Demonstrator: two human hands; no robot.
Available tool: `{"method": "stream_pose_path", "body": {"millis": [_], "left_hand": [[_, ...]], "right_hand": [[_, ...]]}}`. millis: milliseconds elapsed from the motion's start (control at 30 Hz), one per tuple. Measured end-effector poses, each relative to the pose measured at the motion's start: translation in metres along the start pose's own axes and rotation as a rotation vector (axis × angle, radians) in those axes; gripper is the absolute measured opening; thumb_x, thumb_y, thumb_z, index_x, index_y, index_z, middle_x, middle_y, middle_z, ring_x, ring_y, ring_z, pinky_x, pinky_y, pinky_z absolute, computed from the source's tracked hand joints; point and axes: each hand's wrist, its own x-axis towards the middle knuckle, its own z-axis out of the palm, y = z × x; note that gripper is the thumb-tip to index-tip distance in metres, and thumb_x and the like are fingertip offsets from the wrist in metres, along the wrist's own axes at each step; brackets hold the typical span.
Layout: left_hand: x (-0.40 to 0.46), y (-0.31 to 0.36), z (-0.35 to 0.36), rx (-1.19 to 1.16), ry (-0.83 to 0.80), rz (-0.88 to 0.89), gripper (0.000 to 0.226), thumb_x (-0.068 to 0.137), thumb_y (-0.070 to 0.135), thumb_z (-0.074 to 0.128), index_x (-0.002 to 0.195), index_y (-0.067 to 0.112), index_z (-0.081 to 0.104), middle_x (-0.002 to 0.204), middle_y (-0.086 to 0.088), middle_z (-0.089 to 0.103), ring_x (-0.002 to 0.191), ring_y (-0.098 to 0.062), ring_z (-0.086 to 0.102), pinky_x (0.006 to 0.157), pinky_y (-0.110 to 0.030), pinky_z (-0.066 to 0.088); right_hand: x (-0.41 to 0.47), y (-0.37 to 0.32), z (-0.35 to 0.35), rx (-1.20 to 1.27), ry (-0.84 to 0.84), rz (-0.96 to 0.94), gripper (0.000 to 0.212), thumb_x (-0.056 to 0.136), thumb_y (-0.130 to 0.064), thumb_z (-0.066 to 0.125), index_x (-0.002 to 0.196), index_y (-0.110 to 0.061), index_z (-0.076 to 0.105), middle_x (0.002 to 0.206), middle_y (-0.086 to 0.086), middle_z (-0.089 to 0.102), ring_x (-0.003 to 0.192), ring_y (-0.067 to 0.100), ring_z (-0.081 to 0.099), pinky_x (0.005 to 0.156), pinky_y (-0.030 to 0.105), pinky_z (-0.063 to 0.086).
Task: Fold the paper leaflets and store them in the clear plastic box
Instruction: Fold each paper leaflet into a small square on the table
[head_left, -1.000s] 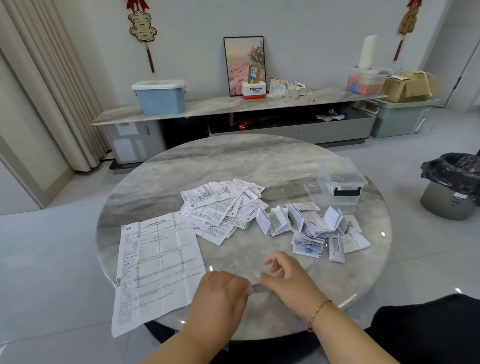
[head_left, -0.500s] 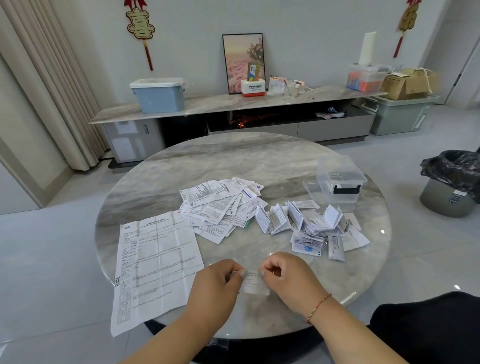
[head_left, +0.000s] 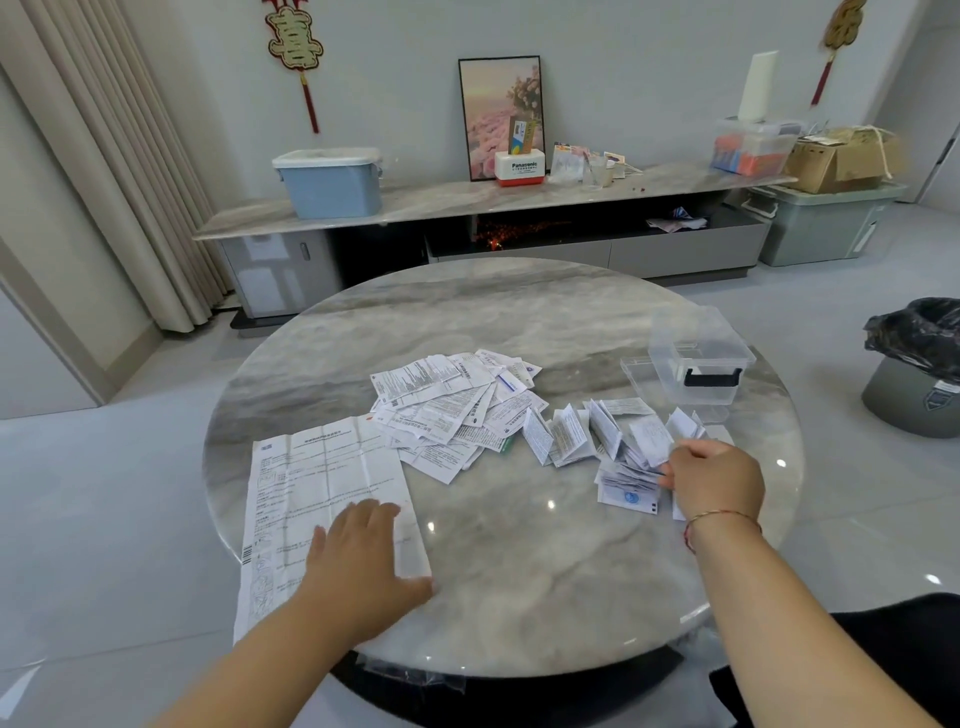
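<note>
Paper sheet (head_left: 322, 499) pinned by flat left hand (head_left: 363, 556), ready for folding; right hand (head_left: 717, 480) among folded leaflets (head_left: 613, 447), grip unclear.

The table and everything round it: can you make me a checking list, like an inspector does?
Surface: round marble table, glossy.
Job's things: large unfolded leaflet near left; loose flat leaflets in the middle; folded leaflets at right; clear plastic box open, its lid beside it.
Clutter: nothing seen beyond the papers.
Hands: left hand rests flat on the large leaflet; right hand at the folded pile, grip hidden.
Cables: nothing seen.
Surroundings: blue bin, framed picture, black-bagged waste bin.
</note>
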Motion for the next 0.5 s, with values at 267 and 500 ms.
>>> {"method": "stream_pose_path", "body": {"millis": [267,500], "left_hand": [[-0.001,-0.026,0.008,0.114,-0.048,0.124,0.075,0.084,0.064,0.050,0.145,0.027,0.028,0.152,0.010,0.025,0.140,-0.015,0.023,0.110,-0.030,0.028],[-0.016,-0.030,0.020,0.226,0.038,0.264,0.048,0.064,0.052,0.056,0.098,0.021,0.071,0.104,0.000,0.071,0.089,-0.027,0.070,0.063,-0.033,0.059]], "right_hand": [[-0.004,0.003,0.005,-0.150,0.031,-0.084,0.023,0.084,-0.006,0.055,0.102,-0.006,0.068,0.091,0.009,0.066,0.087,0.031,0.063,0.078,0.030,0.045],[-0.049,0.001,0.014,-0.177,-0.032,-0.448,0.021,0.075,-0.002,0.062,0.093,-0.014,0.062,0.087,0.000,0.053,0.080,0.019,0.052,0.067,0.018,0.034]]}}
